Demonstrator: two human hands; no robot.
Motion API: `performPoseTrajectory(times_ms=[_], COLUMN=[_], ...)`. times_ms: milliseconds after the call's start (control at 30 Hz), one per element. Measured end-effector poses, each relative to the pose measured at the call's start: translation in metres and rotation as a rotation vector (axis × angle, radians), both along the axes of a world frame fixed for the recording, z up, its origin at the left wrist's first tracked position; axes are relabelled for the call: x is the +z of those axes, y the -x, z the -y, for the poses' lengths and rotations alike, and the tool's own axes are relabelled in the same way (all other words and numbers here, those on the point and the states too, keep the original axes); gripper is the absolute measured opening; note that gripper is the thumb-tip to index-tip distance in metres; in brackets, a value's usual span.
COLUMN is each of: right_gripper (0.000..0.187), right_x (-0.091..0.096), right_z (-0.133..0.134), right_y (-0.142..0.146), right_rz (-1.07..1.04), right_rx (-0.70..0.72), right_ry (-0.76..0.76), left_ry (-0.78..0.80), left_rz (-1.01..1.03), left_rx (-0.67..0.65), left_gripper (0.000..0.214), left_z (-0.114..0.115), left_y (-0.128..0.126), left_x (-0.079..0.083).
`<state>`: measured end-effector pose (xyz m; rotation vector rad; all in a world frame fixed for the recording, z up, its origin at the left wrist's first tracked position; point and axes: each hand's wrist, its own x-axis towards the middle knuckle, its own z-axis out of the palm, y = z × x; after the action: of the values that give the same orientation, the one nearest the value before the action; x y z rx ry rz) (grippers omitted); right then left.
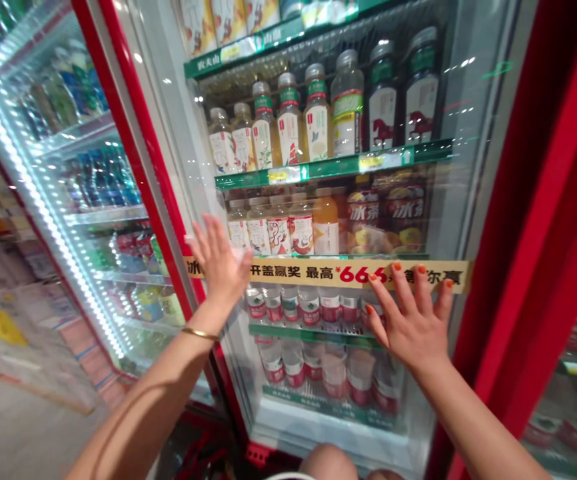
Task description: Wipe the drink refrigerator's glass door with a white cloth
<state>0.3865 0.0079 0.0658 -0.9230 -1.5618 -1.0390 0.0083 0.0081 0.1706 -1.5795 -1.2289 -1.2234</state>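
My left hand (221,263), with a gold bangle at the wrist, is raised before the left side of a glass cooler door (203,193). Its fingers are stretched out and slightly blurred. Something thin and whitish shows at the edges of this hand; I cannot make out what it is. My right hand (411,320) lies flat with spread fingers and orange nails over the right part of a yellow advertising strip (313,273) on the door. The left hand covers part of the strip's left end.
Behind the glass, bottled drinks (288,130) stand on several green-edged shelves (338,162). Red frames (543,200) border the door. Another lit cooler (93,160) is at the left, with cartons (3,320) beyond it. My knee (328,461) shows at the bottom.
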Motion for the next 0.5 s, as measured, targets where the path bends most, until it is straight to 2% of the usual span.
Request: performPoseTrajectory(times_ms=[100,167,200,267,333,367,433,500], right_gripper=[0.089,0.090,0.090,0.089,0.086,0.085,0.083,0.081], right_x=[0.000,0.000,0.000,-0.001,-0.002,-0.002,0.001,0.013], right_z=[-0.001,-0.002,-0.003,-0.005,-0.004,-0.002,0.004,0.014], right_y=[0.000,0.001,0.001,0.003,0.004,0.004,0.001,-0.005], right_rz=[0.004,0.006,0.007,0.003,0.003,0.006,0.008,0.010], right_rx=[0.019,0.023,0.021,0.008,-0.002,0.000,0.014,0.022], right_ry=[0.004,0.002,-0.003,-0.009,-0.005,0.001,0.021,0.042], left_ry=[0.031,0.055,0.052,0.010,-0.035,-0.044,-0.031,0.010], left_rz=[-0.494,-0.646,-0.608,-0.339,-0.046,0.027,-0.043,-0.324], left_rx=[-0.077,-0.085,-0.074,-0.043,-0.022,-0.020,-0.043,-0.094], left_gripper=[0.096,0.097,0.101,0.110,0.113,0.113,0.117,0.120], left_z=[-0.001,-0.002,-0.003,-0.005,-0.007,-0.008,-0.006,-0.004], left_y=[-0.024,-0.022,-0.019,-0.014,-0.019,-0.026,-0.042,-0.046], left_x=[-0.036,-0.045,-0.040,-0.017,0.005,0.010,0.002,-0.016])
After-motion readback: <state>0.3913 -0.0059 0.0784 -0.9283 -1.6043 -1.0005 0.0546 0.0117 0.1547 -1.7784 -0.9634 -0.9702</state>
